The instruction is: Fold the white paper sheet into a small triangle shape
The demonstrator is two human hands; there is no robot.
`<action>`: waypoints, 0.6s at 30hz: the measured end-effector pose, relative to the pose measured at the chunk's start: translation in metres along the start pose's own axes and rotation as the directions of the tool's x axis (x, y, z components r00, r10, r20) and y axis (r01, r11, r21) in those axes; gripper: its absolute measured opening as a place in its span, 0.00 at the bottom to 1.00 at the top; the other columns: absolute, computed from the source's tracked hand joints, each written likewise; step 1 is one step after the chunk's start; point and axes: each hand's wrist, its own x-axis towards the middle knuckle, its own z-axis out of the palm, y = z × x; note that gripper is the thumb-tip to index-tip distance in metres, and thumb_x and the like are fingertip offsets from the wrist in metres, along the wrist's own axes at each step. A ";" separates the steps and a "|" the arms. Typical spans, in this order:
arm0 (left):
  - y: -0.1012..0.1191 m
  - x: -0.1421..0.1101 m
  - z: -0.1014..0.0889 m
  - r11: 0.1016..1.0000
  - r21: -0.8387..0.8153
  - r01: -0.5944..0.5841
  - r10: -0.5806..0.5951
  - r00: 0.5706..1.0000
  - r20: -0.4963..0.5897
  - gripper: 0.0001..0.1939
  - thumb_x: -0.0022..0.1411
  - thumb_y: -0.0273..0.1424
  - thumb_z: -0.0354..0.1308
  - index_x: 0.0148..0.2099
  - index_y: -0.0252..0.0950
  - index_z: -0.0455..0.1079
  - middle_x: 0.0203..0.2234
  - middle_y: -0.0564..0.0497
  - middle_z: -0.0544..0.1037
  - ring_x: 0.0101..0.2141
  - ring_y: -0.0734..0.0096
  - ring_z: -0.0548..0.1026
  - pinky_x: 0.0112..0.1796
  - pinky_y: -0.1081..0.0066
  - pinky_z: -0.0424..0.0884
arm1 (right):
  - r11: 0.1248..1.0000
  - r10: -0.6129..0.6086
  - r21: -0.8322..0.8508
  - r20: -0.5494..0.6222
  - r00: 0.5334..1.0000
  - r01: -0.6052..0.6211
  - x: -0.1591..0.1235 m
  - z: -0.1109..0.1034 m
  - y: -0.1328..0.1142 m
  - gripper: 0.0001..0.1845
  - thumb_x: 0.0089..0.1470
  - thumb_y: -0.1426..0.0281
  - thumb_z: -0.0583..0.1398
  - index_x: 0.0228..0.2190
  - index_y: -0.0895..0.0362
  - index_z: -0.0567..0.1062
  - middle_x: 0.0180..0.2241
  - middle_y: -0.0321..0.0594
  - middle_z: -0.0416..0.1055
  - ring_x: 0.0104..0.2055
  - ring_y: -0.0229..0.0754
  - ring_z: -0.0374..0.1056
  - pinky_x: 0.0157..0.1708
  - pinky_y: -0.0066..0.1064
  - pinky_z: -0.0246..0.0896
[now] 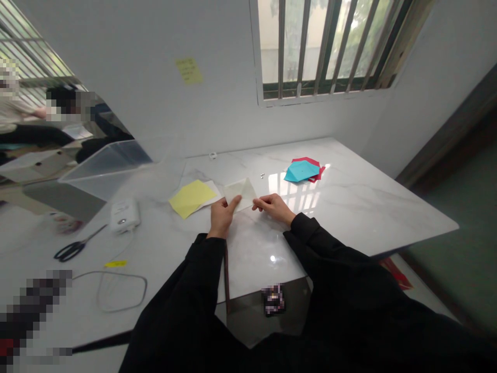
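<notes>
A small pale cream sheet of paper (241, 190) is held just above the marble-patterned table (267, 259). My left hand (223, 215) grips its lower left side, thumb on top. At its right corner the fingers of my right hand (274, 205) are pinched together on the paper. Just left of my hands lie yellow paper (192, 198) and a white sheet (212, 191) partly under it. Farther right rests a blue folded paper piece (303, 171) on top of red paper pieces (317, 170).
Black scissors (73, 249), a white device (125, 215) with a cord and a yellow slip (115, 263) lie to the left. A clear plastic bin (104, 166) stands behind them. Tiny bits (262, 176) lie near the middle. Other people sit at far left.
</notes>
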 end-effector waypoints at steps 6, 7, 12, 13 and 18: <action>0.003 -0.001 0.001 1.000 -0.003 0.011 -0.011 1.000 -0.010 0.26 0.49 0.47 0.72 0.39 0.28 0.82 0.34 0.42 0.84 0.33 0.61 0.78 0.34 0.69 0.70 | 1.000 0.006 0.014 -0.015 1.000 -0.006 0.001 0.001 0.002 0.31 0.60 0.44 0.58 0.33 0.58 0.86 0.24 0.37 0.72 0.24 0.34 0.58 0.27 0.28 0.51; 0.003 -0.001 0.001 1.000 -0.001 0.007 -0.007 1.000 -0.015 0.26 0.49 0.47 0.72 0.39 0.28 0.82 0.34 0.42 0.84 0.34 0.61 0.78 0.35 0.69 0.70 | 1.000 0.008 0.029 -0.021 1.000 -0.008 0.002 0.001 0.003 0.32 0.60 0.43 0.58 0.33 0.59 0.85 0.24 0.37 0.71 0.24 0.34 0.59 0.27 0.28 0.51; -0.003 0.004 -0.002 1.000 0.017 -0.005 0.006 0.999 -0.053 0.27 0.49 0.48 0.71 0.40 0.28 0.82 0.35 0.41 0.85 0.35 0.59 0.79 0.35 0.68 0.71 | 0.988 0.061 0.145 -0.125 0.990 -0.043 0.007 0.002 0.013 0.37 0.63 0.41 0.51 0.35 0.59 0.84 0.24 0.38 0.71 0.24 0.35 0.60 0.26 0.28 0.55; -0.004 0.005 -0.003 1.000 0.019 -0.004 0.005 0.998 -0.058 0.27 0.49 0.49 0.71 0.40 0.28 0.82 0.35 0.41 0.85 0.34 0.59 0.79 0.35 0.68 0.71 | 0.990 0.065 0.135 -0.176 0.982 -0.042 0.008 0.001 0.015 0.35 0.63 0.43 0.52 0.36 0.59 0.84 0.25 0.38 0.71 0.24 0.35 0.61 0.26 0.28 0.56; -0.008 0.007 -0.005 0.999 0.031 -0.035 0.037 0.997 -0.069 0.26 0.49 0.49 0.71 0.40 0.29 0.82 0.36 0.41 0.85 0.36 0.58 0.79 0.37 0.67 0.71 | 0.998 0.016 -0.049 -0.389 0.921 -0.038 0.015 -0.010 0.025 0.15 0.58 0.57 0.62 0.36 0.56 0.82 0.32 0.38 0.79 0.34 0.40 0.73 0.40 0.32 0.68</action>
